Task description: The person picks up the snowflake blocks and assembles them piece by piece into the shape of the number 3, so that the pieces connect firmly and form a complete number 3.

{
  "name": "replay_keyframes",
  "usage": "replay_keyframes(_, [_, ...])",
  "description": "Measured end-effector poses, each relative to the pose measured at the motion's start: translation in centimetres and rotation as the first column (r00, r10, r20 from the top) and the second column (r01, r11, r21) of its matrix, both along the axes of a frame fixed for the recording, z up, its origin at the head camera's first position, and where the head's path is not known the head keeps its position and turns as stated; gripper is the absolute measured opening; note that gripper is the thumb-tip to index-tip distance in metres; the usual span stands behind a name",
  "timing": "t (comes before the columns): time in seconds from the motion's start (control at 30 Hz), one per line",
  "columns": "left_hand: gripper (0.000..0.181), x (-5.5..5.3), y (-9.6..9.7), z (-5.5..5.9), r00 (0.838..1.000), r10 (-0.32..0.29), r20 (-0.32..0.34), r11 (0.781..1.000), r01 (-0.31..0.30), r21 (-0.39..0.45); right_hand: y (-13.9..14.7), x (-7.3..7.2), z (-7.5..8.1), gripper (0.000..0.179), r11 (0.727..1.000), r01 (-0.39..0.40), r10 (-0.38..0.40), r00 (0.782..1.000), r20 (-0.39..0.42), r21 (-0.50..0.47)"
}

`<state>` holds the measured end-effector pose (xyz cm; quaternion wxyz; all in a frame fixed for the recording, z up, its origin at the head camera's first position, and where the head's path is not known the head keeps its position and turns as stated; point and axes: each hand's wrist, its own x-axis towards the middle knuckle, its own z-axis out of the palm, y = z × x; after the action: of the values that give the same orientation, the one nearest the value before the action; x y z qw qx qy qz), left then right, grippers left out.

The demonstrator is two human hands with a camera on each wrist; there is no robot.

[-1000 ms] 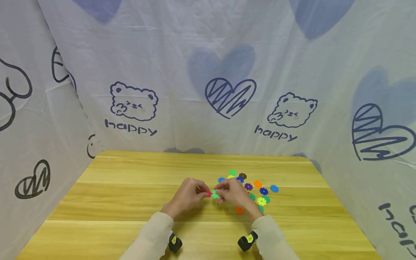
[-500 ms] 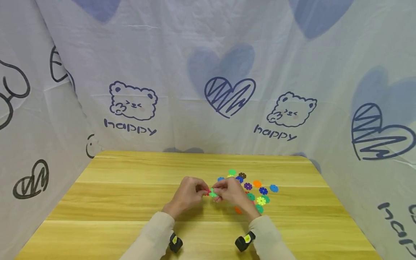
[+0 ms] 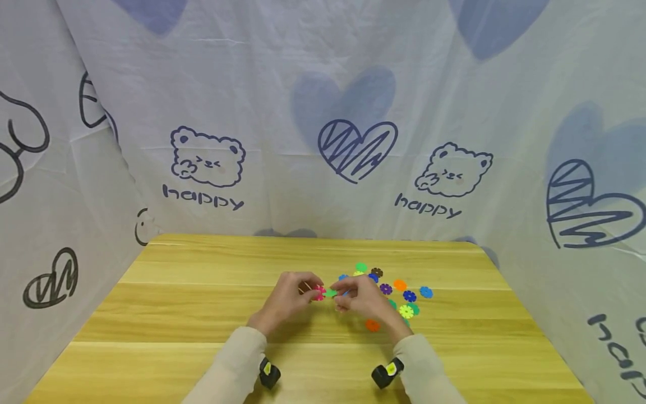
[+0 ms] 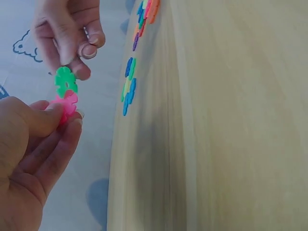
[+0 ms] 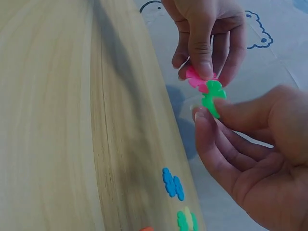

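My left hand [image 3: 289, 297] pinches a pink snowflake disc [image 4: 70, 102] between thumb and fingers. A green snowflake disc [image 4: 64, 81] is pinched by my right hand [image 3: 364, 297]. In both wrist views the two notched discs meet at their edges, set at an angle to each other and held above the wooden table. Seen from the head view, the pink disc [image 3: 319, 293] faces me while the green one [image 3: 330, 293] looks thin, nearly edge-on. My right fingertips cover part of the green disc's rim.
Several loose snowflake discs lie on the wooden table [image 3: 202, 314] around and beyond my right hand, among them a yellow one [image 3: 406, 312], an orange-red one [image 3: 372, 325] and a light blue one [image 3: 426, 292]. A patterned white cloth [image 3: 282, 185] hangs behind the table.
Both hands have lifted slightly with the discs. The green disc has turned from showing its face to nearly edge-on in the head view, and more of the pink disc shows.
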<state>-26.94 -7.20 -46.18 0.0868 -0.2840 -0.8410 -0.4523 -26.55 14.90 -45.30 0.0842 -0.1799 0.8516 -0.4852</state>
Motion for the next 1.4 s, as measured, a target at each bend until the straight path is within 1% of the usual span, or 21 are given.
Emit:
replay_keyframes(0.07, [0.012,-0.1,-0.1,0.0,1.0,0.001,0.016,1.0,-0.001,0.012,0.1,-0.1,0.0,0.025,1.0,-0.005,0.006,0.999,-0.038,0.03])
replay_keyframes(0.13, [0.012,-0.2,-0.2,-0.1,1.0,-0.011,0.014,1.0,0.011,0.021,0.0,-0.1,0.0,0.024,0.999,-0.001,0.004,0.998,-0.064,0.04])
replay_keyframes(0.23, [0.012,-0.3,-0.3,-0.3,0.999,-0.044,0.014,0.999,0.043,0.026,0.0,-0.1,-0.2,0.02,0.999,0.017,-0.013,0.996,-0.092,0.043])
replay_keyframes(0.3, [0.013,-0.3,-0.3,-0.4,0.997,-0.069,0.02,0.997,0.068,0.025,-0.1,-0.1,-0.2,0.018,0.999,0.032,-0.028,0.995,-0.096,0.038])
replay_keyframes(0.43, [0.013,-0.3,-0.2,-0.6,0.995,-0.093,0.045,0.996,0.092,0.016,-0.2,-0.1,-0.3,0.014,0.998,0.049,-0.046,0.994,-0.099,0.028])
replay_keyframes(0.6, [0.009,-0.3,-0.2,-0.6,0.993,-0.092,0.068,0.996,0.091,0.012,-0.2,-0.1,-0.3,0.012,0.997,0.064,-0.06,0.992,-0.107,0.04])
replay_keyframes(0.7, [0.006,-0.3,-0.1,-0.7,0.994,-0.095,0.06,0.995,0.094,0.017,-0.2,0.0,-0.3,0.012,0.997,0.066,-0.062,0.994,-0.092,0.04])
replay_keyframes(0.87, [0.005,-0.4,0.0,-0.9,0.994,-0.107,0.031,0.994,0.107,0.025,-0.1,0.0,-0.3,0.012,0.998,0.039,-0.036,0.997,-0.066,0.046])
replay_keyframes(1.0, [0.007,-0.4,-0.2,-0.8,0.993,-0.106,0.046,0.994,0.104,0.029,0.2,-0.1,-0.2,0.015,0.998,-0.004,0.007,0.999,-0.05,0.061])
replay_keyframes(1.07, [0.007,-0.4,-0.3,-0.8,0.992,-0.103,0.07,0.994,0.1,0.038,0.6,0.0,0.1,0.016,0.996,-0.025,0.029,0.998,-0.054,0.086])
replay_keyframes(1.17, [0.005,-0.3,-0.5,-0.7,0.989,-0.101,0.106,0.994,0.096,0.059,1.4,-0.1,0.5,0.018,0.987,-0.046,0.058,0.996,-0.074,0.155])
replay_keyframes(1.3, [0.007,-0.2,-0.7,-0.8,0.986,-0.096,0.133,0.994,0.087,0.069,2.7,-0.3,0.7,0.016,0.959,-0.055,0.087,0.991,-0.106,0.278])
replay_keyframes(1.4, [0.008,-0.2,-1.0,-0.9,0.985,-0.087,0.149,0.995,0.079,0.058,3.6,-0.3,0.7,0.012,0.942,-0.067,0.107,0.989,-0.104,0.33])
